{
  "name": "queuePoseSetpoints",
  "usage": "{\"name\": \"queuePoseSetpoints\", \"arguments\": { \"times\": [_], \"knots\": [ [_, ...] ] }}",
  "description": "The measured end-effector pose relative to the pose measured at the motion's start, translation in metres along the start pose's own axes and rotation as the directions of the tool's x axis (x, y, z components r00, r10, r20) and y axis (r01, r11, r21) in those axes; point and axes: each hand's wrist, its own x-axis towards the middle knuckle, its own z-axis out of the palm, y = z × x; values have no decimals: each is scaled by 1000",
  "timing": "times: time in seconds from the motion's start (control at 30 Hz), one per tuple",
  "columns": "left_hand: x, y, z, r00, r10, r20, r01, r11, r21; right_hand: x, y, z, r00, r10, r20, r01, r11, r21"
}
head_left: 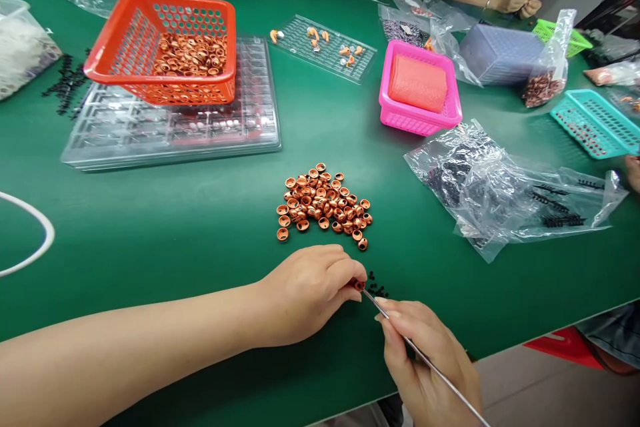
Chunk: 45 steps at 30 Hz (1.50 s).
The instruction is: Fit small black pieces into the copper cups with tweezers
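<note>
Between thumb and forefinger, my left hand (313,290) pinches a small copper-coloured cup (359,285) with a dark opening. My right hand (433,353) grips a thin metal rod (425,357) like a pen, and its tip meets the cup. A few tiny black pieces (377,285) lie on the green table just beyond the fingertips. Past my left hand spreads a loose pile of copper-coloured cups (323,203), several showing holes in their bowls. What the rod's tip touches inside the cup is too small to make out.
An orange basket (115,33) of copper pieces stands on stacked clear trays (175,140). A pink basket (420,123) holds a red roll (417,83). Right of the pile lie plastic bags (480,180) with black parts. A co-worker's hands (520,3) are at the far right; the table edge is near me.
</note>
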Motion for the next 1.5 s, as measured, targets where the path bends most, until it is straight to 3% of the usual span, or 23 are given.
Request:
{"name": "queuePoseSetpoints", "arguments": {
  "times": [0.33,0.67,1.27,1.5],
  "knots": [
    [-1,-2,1,1000,8,-21,-8,1000,-8,0,-2,1,999,35,-20,-35,999,-5],
    [1,4,-6,999,-27,34,26,1000,4,-1,-1,1,1000,27,-3,-27,999,-17],
    [2,4,-6,999,-15,30,16,1000,-11,-1,1,1,1000,-8,0,8,1000,-3],
    [-1,2,0,1000,23,19,-24,998,58,-2,2,1,999,-52,15,52,999,-7]
  ]
}}
